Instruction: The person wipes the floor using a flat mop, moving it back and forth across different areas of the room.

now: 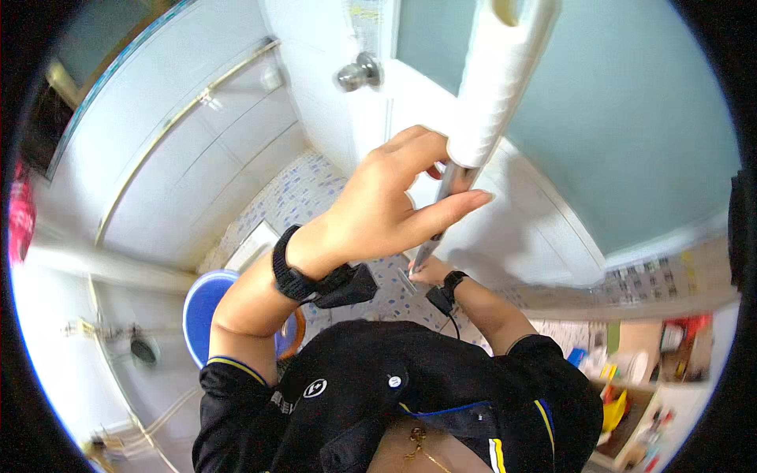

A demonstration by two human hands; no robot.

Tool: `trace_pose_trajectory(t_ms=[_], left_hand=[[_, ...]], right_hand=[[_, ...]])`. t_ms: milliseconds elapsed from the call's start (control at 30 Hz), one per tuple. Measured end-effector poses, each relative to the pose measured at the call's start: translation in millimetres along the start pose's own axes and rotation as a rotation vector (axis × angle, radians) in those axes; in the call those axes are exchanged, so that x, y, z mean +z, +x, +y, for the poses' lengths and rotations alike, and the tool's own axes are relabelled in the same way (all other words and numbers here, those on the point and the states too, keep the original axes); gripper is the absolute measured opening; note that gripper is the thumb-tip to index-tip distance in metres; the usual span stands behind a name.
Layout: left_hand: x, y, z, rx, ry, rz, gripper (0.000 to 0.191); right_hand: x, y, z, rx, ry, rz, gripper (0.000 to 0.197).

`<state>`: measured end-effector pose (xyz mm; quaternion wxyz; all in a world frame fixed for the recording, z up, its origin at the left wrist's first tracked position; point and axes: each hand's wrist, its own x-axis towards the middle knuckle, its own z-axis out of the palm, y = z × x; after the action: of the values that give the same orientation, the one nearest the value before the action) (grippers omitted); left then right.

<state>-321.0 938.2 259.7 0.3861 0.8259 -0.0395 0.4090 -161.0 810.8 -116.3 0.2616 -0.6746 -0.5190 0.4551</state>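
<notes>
A long pole runs from near the camera down toward the floor. It has a white ribbed grip (497, 88) at the top and a grey metal shaft (440, 213) below. My left hand (396, 195) is around the shaft just under the grip, with thumb and fingers on either side of it. Lower down, my right hand (432, 272) holds the shaft near its far end, beside a narrow grey flat piece (407, 281). Black straps with small black devices sit on both wrists.
A white door with pale green panels (621, 118) and a round metal knob (358, 72) stands ahead. Blue and orange-brown basins (204, 313) lie at the left on the speckled tiled floor (295, 183). Pipes (177, 118) run along the left wall. Shelves with assorted items (639, 390) are at the lower right.
</notes>
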Motion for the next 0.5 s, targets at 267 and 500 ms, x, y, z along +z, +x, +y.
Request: trace_pose_trajectory(t_ms=[267, 500], left_hand=[[33.1, -1.6, 11.6, 0.037, -0.404, -0.221, 0.016], [104.0, 11.7, 53.3, 0.147, -0.784, -0.450, 0.015]], right_hand=[[30.5, -95.2, 62.5, 0.179, -0.055, 0.100, 0.031], [58.9, -223.2, 68.7, 0.586, -0.272, 0.166, 0.022]])
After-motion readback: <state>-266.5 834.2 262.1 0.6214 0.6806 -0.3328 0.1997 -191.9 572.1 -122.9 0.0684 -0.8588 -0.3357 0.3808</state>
